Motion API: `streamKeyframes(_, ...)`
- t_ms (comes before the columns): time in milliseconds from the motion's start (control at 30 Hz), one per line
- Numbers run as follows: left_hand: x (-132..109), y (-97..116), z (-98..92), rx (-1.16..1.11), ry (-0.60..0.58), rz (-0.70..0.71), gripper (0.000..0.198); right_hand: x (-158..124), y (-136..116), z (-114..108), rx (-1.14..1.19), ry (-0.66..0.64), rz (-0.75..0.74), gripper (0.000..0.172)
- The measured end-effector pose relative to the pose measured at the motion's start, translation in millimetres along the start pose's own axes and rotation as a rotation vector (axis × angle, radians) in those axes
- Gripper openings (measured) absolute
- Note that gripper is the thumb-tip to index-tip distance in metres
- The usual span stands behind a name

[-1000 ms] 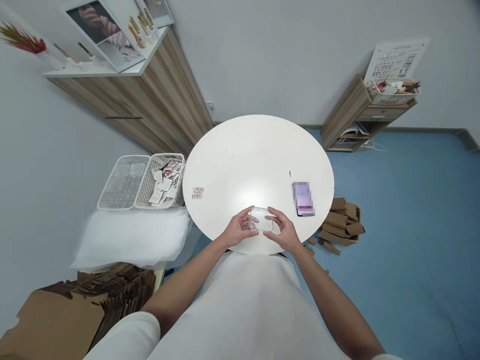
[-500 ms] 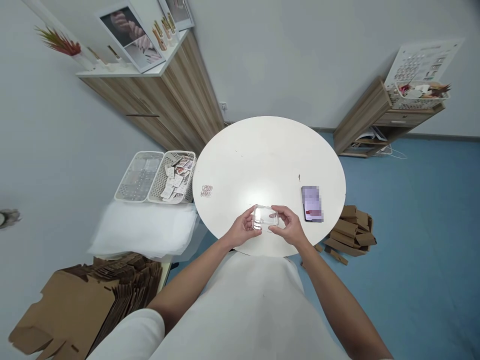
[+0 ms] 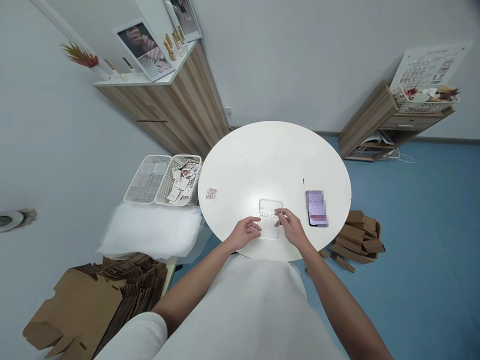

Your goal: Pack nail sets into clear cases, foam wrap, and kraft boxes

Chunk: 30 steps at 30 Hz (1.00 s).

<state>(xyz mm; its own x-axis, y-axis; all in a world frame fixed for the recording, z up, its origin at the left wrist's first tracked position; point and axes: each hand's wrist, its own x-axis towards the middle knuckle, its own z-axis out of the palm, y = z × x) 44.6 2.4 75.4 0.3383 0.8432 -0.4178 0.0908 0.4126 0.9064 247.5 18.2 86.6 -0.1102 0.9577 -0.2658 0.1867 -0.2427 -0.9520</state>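
Observation:
A small clear plastic box (image 3: 269, 230) with a hinged lid lies opened out over the near part of the white round table (image 3: 273, 150), its lid folded toward the far side. My left hand (image 3: 245, 233) grips the box's left edge between thumb and fingers. On the right, my right hand (image 3: 291, 227) holds the box's side close to the hinge. No contents can be made out through the plastic. Off to the left on the tabletop is a small set of press-on nails (image 3: 211, 194).
A phone (image 3: 317, 208) lies on the table's right side. Left of the table stand a basket of printed cards (image 3: 182, 185), a basket of clear boxes (image 3: 147, 180), white sheets (image 3: 150, 230) and stacked flat cartons (image 3: 78, 305). Folded cardboard boxes (image 3: 358, 237) sit on the floor at right.
The clear box has gone from closed to opened, its lid now swung away from me. Both hands have shifted slightly down along its sides. The camera view has moved a little.

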Motion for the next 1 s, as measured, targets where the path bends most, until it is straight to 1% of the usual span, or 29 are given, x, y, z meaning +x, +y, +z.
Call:
streamKeyframes(100,-1.5,-4.8,-1.2,-0.008,0.002,0.003,0.048,5.2,3.2,3.7,0.015,0.01,0.051,0.038)
streamKeyframes(233,-3.3,-14.8,0.4,-0.039,0.047,0.004,0.049,6.8,12.8,9.8,0.136,-0.045,0.136,0.043)
streamKeyframes(367,-3.1,-26.4,4.2,-0.07,0.063,0.011,0.048,1.5,27.9,13.6,0.214,0.006,0.232,0.048)
streamKeyframes(500,-0.2,-33.8,4.8,-0.078,0.13,-0.003,0.047,-11.0,42.7,15.6,0.197,0.035,0.235,0.051)
streamKeyframes(633,3.2,-39.3,6.3,-0.057,0.163,-0.038,0.047,-25.9,51.1,21.0,0.094,0.002,0.189,0.057)
streamKeyframes(733,6.9,-45.7,7.4,0.034,0.203,-0.062,0.046,-30.2,56.2,26.2,0.027,-0.031,0.162,0.062)
streamKeyframes(833,11.3,-53.4,7.4,0.201,0.221,-0.055,0.045,-29.9,63.7,30.9,-0.03,-0.033,0.18,0.066)
streamKeyframes(900,14.5,-58.3,7.0,0.312,0.196,-0.038,0.043,-29.7,70.0,33.9,-0.055,-0.038,0.202,0.068)
streamKeyframes(1000,19.7,-65.0,6.7,0.448,0.128,-0.036,0.044,-30.3,80.3,38.4,-0.076,-0.039,0.239,0.073)
